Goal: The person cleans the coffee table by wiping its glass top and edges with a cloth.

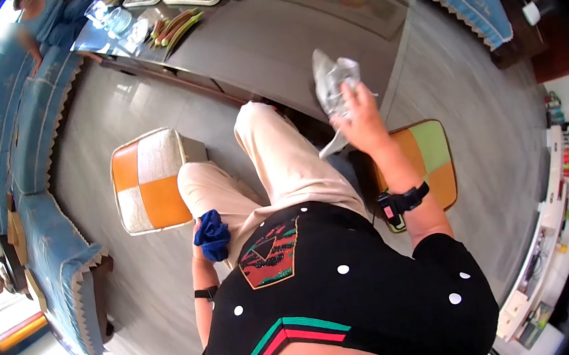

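Home, living room: blue fabric sofas (33, 124), dark low tabletop (270, 37), checkered stool (153, 181), grey floor (137, 290).

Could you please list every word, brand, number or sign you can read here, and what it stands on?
No text can be read.
Pink label on the black wrist device: too small.
Small packages at the far right: too small and blurred.
Patch on the black shirt: no letters can be made out.

Blue cloth (213, 236), bunched; silvery shoe (323, 80), pointed, held tilted.
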{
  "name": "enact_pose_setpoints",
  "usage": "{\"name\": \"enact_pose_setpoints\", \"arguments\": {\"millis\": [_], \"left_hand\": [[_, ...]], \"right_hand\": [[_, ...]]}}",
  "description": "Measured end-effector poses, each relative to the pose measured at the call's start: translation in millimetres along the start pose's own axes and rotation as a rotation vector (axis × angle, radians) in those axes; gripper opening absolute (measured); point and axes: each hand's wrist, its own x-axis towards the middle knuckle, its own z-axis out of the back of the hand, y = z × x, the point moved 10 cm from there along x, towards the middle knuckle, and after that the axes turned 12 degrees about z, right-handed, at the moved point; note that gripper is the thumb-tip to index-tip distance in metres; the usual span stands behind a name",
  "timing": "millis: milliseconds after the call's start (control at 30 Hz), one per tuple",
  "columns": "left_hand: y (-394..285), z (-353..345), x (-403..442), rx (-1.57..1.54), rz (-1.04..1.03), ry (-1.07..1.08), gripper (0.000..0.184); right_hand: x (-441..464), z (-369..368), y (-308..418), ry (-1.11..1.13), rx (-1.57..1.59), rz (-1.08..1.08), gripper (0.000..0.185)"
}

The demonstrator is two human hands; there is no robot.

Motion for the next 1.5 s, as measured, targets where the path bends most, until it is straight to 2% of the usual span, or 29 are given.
{"name": "enact_pose_setpoints", "arguments": {"millis": [33, 67, 200, 267, 333, 367, 600, 733, 833, 933, 1033, 1233, 1300, 1400, 1500], "left_hand": [[0.6, 5.6, -1.0, 0.003, -0.016, -0.025, 0.054], [1.0, 10.4, -1.0, 0.006, -0.033, -0.05, 0.055], [3.6, 13.1, -5.1, -0.059, -0.056, -0.005, 0.056], [11.6, 0.0, -7.3, -0.12, 0.022, 0.151, 0.056], [12.0, -3.1, -9.0, -0.113, 0.012, 0.09, 0.057], [11.3, -0.3, -8.1, -0.095, 0.009, 0.025, 0.058], [10.7, 0.9, -7.9, -0.081, 0.014, -0.004, 0.058], [10.5, 7.6, -5.7, -0.088, 0.054, 0.052, 0.057], [9.8, 7.6, -8.8, -0.072, 0.064, -0.016, 0.058], [11.2, 10.7, -7.0, -0.117, 0.071, -0.002, 0.056], [11.0, 10.8, -7.3, -0.101, 0.063, 0.045, 0.056], [3.8, -0.1, -12.6, -0.054, 0.051, 0.05, 0.056], [1.9, 2.1, -13.2, -0.023, 0.048, -0.02, 0.055], [4.5, 6.8, -7.0, -0.057, 0.059, 0.028, 0.056], [8.5, 11.1, -8.4, -0.101, 0.059, -0.002, 0.057]], "right_hand": [[-0.3, -21.6, 12.6, 0.182, 0.058, 0.017, 0.09], [-2.7, -28.4, 25.2, 0.304, -0.095, 0.08, 0.098], [0.1, -33.2, 20.0, 0.454, 0.002, 0.1, 0.092], [3.7, -40.1, 25.4, 0.396, -0.056, 0.162, 0.087], [6.5, -57.6, 23.7, 0.272, -0.437, 0.254, 0.054], [8.7, -64.2, 30.7, 0.173, -0.592, 0.331, 0.044], [56.2, -116.8, 58.4, 0.14, -0.887, 0.373, 0.04], [106.6, -133.7, 100.0, 0.014, -0.856, 0.51, 0.033], [146.9, -160.0, 121.0, -0.055, -0.793, 0.564, 0.031], [192.0, -192.5, 142.1, -0.051, -0.784, 0.576, 0.029], [239.1, -222.2, 161.2, -0.048, -0.755, 0.541, 0.022], [313.6, -279.6, 184.7, -0.007, -0.738, 0.432, 0.02], [333.0, -295.2, 189.4, 0.021, -0.719, 0.406, 0.021], [339.2, -296.0, 191.7, 0.003, -0.702, 0.344, 0.022], [317.2, -285.1, 187.0, -0.017, -0.67, 0.42, 0.021]]}}
